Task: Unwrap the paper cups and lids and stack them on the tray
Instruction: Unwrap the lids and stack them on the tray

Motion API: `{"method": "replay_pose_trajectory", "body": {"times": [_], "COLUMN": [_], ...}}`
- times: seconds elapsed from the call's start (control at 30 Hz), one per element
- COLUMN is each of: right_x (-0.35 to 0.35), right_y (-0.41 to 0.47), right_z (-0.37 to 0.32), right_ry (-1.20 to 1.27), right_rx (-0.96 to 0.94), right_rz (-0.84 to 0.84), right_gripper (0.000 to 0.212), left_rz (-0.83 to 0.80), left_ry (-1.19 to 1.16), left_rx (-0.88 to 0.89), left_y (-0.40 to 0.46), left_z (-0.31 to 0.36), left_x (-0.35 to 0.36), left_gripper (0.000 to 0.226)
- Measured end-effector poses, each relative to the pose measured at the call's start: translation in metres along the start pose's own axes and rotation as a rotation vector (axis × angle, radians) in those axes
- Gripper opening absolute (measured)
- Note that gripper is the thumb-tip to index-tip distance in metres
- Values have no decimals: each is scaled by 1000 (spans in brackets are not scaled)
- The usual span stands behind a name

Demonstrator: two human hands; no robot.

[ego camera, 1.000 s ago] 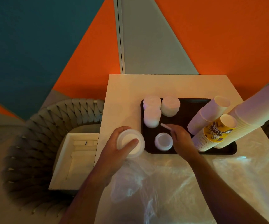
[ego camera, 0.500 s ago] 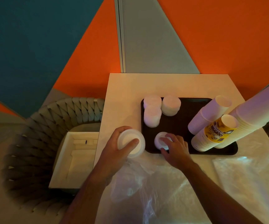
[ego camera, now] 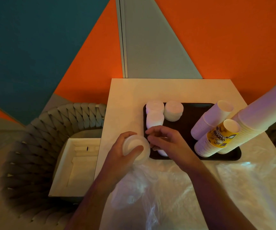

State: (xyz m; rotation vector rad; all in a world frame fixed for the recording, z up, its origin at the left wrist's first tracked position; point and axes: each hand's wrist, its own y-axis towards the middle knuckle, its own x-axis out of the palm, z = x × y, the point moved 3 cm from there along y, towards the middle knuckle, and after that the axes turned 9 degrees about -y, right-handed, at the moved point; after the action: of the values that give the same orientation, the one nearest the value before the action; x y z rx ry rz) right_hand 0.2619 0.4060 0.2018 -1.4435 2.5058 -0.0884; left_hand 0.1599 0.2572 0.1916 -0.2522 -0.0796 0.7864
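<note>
The left hand (ego camera: 122, 156) grips a short stack of white lids (ego camera: 136, 149) at about seven o'clock from the middle of the scene, fingers curled over the far edge and the thumb pressed across the near face, the stack held just off the left rim of the black tray (ego camera: 192, 123). The right hand (ego camera: 165, 141) sits directly to its three o'clock, over the tray's near-left corner, its fingers bent toward the held stack and their tips at its rim; whether they pinch a lid or only touch it cannot be told. A single white lid (ego camera: 163, 152) peeks out from under that hand on the tray. At the tray's far-left corner, toward eleven o'clock, stand three piles of white lids (ego camera: 155, 118), close together. On the tray's right side, toward three o'clock, tall leaning stacks of paper cups (ego camera: 213, 123) rise toward the camera, one of them fronted by a yellow printed cup (ego camera: 223, 136). The tray lies on a pale table (ego camera: 167, 90), and crumpled clear plastic wrap (ego camera: 167, 196) covers the table's near part at six o'clock. At nine o'clock, a white box (ego camera: 74, 166) rests in a grey woven chair (ego camera: 39, 146).
</note>
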Motion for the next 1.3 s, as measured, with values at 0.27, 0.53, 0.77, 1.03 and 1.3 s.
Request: {"method": "replay_pose_trajectory", "body": {"times": [0.27,0.53,0.77,1.03,1.3], "right_x": [4,5,4,-34,-45], "right_y": [-5,-7,-6,13,33], "right_z": [-2,3,12,64,116], "right_ry": [-222,-8,109,227,-973], "right_rx": [-27,12,73,130,-270], "right_rz": [61,75,-12,515,437], "right_gripper": [4,2,42,16,32], "left_rz": [-24,21,-28,-1,20], "left_ry": [40,6,-33,-3,0], "left_rx": [21,0,-6,2,-1], "left_y": [-2,-4,-6,-3,-1], "left_z": [4,8,10,-4,-5], "left_x": [5,4,2,-7,-10], "left_gripper": [33,33,46,35,32]}}
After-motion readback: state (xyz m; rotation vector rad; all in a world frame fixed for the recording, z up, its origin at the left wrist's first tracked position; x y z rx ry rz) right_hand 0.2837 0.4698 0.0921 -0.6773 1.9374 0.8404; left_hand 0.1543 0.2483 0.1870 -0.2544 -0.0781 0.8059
